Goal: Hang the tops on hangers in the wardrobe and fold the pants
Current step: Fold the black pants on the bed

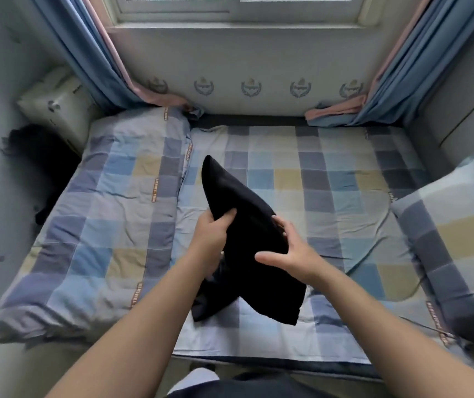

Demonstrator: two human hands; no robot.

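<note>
I see the black pants (247,214) bunched and lifted over the middle of the bed (330,196), their near end trailing onto the sheet. My left hand (211,237) grasps their left edge, thumb on top. My right hand (293,251) lies against their right side, thumb spread; whether it grips I cannot tell. A quilt (109,211) lies left, a pillow (454,225) right.

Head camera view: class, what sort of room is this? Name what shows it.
Most likely a bedroom: a blue, grey and yellow checked bed sheet, a matching checked pillow, and blue-and-pink window curtains.
</note>
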